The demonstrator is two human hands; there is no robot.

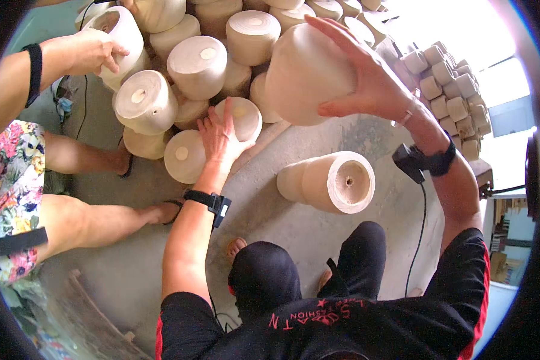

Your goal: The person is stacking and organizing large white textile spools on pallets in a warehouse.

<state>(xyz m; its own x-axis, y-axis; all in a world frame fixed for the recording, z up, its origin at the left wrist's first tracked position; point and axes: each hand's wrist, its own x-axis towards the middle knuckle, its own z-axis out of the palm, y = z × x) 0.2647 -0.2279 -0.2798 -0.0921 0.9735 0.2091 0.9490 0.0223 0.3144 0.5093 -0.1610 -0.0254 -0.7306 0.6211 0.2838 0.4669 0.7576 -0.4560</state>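
Observation:
My right hand (372,78) spans the side of a large, pale, wood-like cylinder (309,75), fingers along its far side and thumb along its near side. This block is held up in front of the heap. My left hand (222,133) lies at the near edge of the heap, its fingers and thumb spread around a smaller pale cylinder (245,118) with a round spot on its end. Touching that hand's left side is another pale cylinder (183,157). On the floor before me lies a longer pale piece (324,180), its round end showing a small central hole.
A heap of similar cylinders (197,67) fills the far side. At left, a co-worker's hand (96,51) rests on a hollowed cylinder (123,36); their legs (96,231) stand close by. More blocks (453,90) are stacked far right. A dark cable (423,228) hangs from my right wrist.

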